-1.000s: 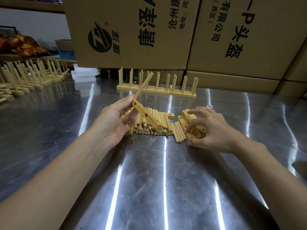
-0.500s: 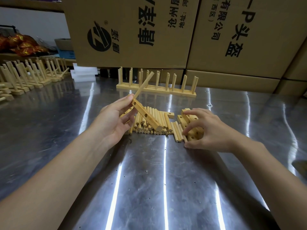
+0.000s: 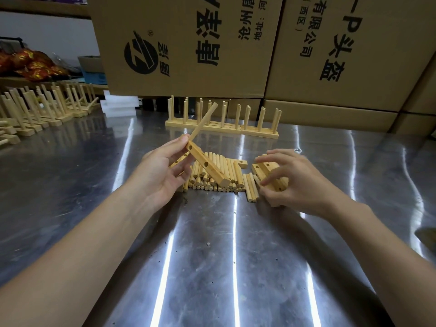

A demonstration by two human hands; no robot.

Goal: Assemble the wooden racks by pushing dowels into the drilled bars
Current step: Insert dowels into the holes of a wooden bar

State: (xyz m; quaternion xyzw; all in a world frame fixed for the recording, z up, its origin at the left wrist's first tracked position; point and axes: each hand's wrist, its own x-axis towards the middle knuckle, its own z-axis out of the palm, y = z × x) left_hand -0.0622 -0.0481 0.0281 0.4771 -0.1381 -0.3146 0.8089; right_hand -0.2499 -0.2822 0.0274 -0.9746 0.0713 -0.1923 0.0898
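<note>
Left hand (image 3: 162, 172) around tilted bar (image 3: 212, 172)

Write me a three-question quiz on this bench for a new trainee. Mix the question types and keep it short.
1. True or false: the bar held in the left hand already has one dowel standing in it.
2. What is the right hand gripping? A) a cardboard box B) the spare bars C) the finished rack
3. Fill in: the pile of loose dowels lies ___ the two hands.

Key: 1 true; 2 B; 3 between.
</note>
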